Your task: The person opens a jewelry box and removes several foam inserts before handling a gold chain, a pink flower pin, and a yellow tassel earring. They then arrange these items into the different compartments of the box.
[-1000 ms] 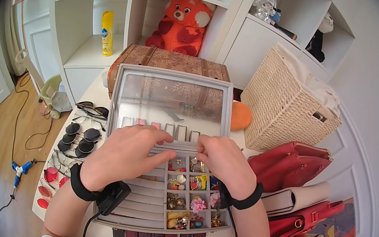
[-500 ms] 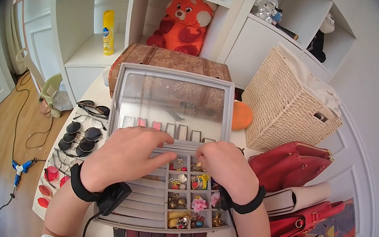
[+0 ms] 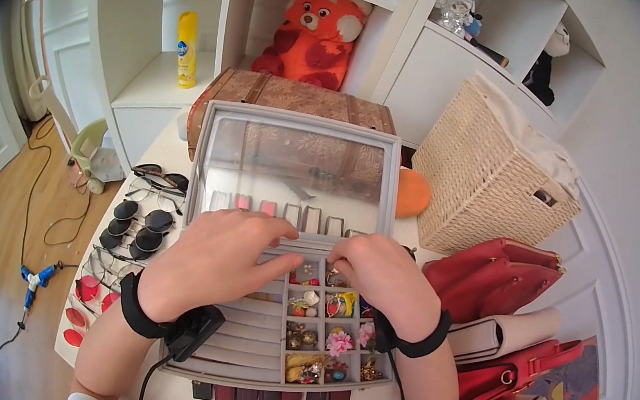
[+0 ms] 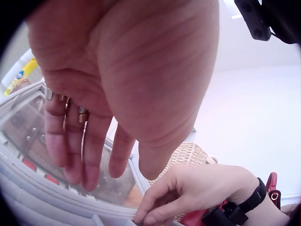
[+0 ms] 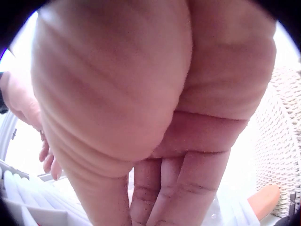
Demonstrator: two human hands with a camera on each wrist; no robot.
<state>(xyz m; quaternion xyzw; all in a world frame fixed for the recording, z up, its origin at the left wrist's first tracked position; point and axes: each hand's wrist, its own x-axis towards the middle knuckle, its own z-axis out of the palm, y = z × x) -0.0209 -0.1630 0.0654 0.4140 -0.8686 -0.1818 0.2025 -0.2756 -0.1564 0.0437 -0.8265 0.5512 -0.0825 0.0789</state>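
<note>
A grey jewellery box (image 3: 230,359) lies on the white table, its clear-windowed lid (image 3: 299,172) tilted back. Ring-roll slots fill its left part; square compartments on the right hold earrings, gold pieces and a pink flower (image 3: 339,342). My left hand (image 3: 223,264) hovers over the roll slots, fingers extended and a little bent, holding nothing; rings show on its fingers in the left wrist view. My right hand (image 3: 389,289) reaches to the upper compartments, its fingers bent down. Thumb and index finger are close together there in the left wrist view; whether they pinch anything is hidden.
Sunglasses (image 3: 155,220) lie in rows at the left. Behind the lid is a brown patterned chest (image 3: 302,100). A woven basket (image 3: 489,176) and red bags (image 3: 494,280) stand at the right. Several dark red and black items (image 3: 269,399) lie along the box's front edge.
The head view has tilted down slightly. My right hand's fingertips have dropped a little toward the upper compartments. My left hand has stayed almost still over the box.
</note>
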